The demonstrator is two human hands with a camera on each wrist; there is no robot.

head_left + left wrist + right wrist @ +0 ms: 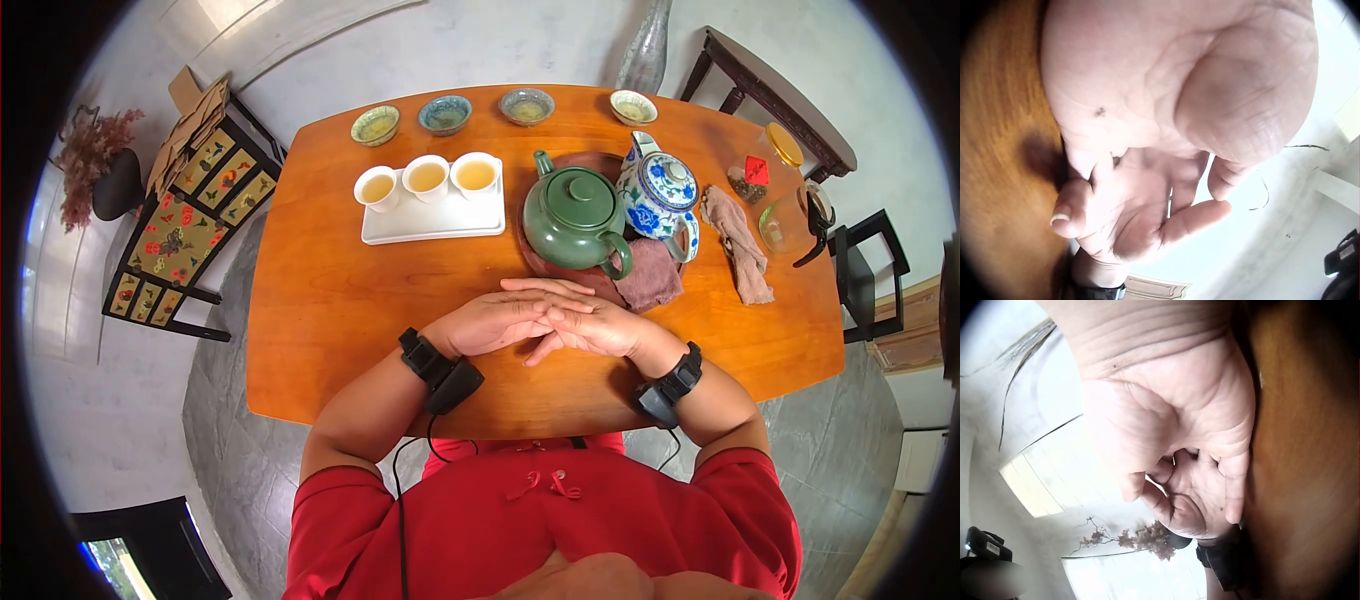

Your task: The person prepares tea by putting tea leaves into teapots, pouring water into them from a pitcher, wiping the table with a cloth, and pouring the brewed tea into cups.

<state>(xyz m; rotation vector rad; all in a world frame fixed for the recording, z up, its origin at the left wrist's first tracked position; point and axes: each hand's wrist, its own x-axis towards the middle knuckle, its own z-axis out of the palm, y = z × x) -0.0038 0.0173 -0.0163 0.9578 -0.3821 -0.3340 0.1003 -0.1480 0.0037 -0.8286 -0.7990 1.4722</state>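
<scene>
Near the table's front edge in the head view, the left hand point(492, 320) and right hand point(598, 328) meet with their fingers crossed over each other, holding no object. Both wrist views show the left hand point(1179, 75) and right hand point(1172, 412) palm to camera, fingers loosely extended and overlapping. Just beyond the hands, a green teapot point(572, 222) and a blue-and-white pot point(655, 195) stand on a round brown tray point(533, 255). A folded brown cloth point(650, 275) lies at its near edge. Three white cups point(427, 177) with yellow liquid stand on a white tray point(435, 222).
Several small patterned bowls point(445, 115) line the back of the wooden table point(340, 310). At the right are a crumpled cloth point(738, 245), a yellow-lidded jar point(768, 165) and a glass pitcher point(790, 222). A decorated cabinet point(180, 235) stands left, a black chair point(870, 275) right.
</scene>
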